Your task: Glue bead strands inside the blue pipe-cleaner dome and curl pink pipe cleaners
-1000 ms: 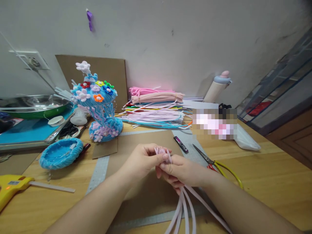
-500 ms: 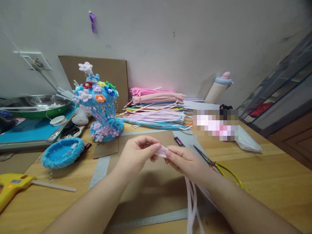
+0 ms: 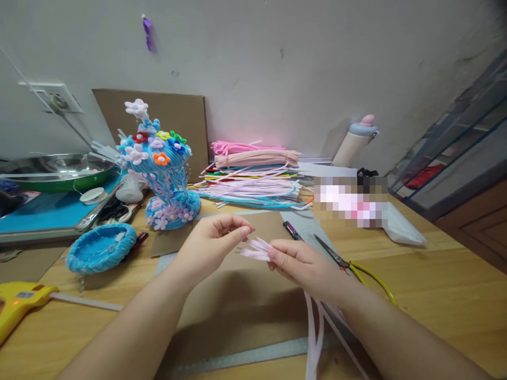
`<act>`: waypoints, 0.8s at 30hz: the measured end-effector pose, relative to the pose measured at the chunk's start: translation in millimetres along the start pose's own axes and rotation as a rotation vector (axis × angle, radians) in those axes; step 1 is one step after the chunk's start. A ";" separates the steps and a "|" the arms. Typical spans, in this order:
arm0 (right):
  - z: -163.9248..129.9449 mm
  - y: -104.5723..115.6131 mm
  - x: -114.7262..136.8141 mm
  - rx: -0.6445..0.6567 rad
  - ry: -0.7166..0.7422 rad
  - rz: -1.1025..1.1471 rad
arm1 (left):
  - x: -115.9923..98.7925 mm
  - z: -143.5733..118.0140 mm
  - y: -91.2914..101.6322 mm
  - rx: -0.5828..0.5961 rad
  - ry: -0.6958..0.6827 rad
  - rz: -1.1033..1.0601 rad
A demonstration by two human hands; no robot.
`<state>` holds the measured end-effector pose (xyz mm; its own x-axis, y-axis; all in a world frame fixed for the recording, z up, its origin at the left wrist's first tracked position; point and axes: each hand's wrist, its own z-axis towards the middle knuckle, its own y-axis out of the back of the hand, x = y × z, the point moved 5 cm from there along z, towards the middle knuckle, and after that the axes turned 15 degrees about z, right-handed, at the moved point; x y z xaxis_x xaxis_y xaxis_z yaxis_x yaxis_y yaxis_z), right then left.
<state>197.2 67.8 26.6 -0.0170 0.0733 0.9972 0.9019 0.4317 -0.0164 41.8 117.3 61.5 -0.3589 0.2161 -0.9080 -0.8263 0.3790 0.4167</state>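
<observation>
Running off the bottom edge, the pale pink stems hide their far ends. Their tips fan leftward, long axis slanting down toward the person. The right hand pinches the bundle over the cardboard; the left hand hovers beside the tips, fingers loosely curled, holding nothing.

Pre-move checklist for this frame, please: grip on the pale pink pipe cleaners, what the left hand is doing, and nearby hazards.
1. Right hand grips pale pink pipe cleaners: ok.
2. Tips fan out beyond the fingers, not aligned: not ok.
3. Left hand touching the tips: cannot tell.
4. Long tails hang free over the table edge: ok.
5. Scissors lie beside the right wrist: not ok.
6. Yellow glue gun lies far from both hands: ok.
</observation>
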 end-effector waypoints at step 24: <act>-4.1 -10.1 4.6 0.128 -0.011 -0.286 | 10.1 -7.6 -9.9 0.479 0.058 -0.025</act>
<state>189.8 60.1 31.7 -0.2677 -0.0579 0.9618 0.7980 0.5461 0.2549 43.1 108.9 47.9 -0.3764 0.1560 -0.9132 -0.5468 0.7583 0.3549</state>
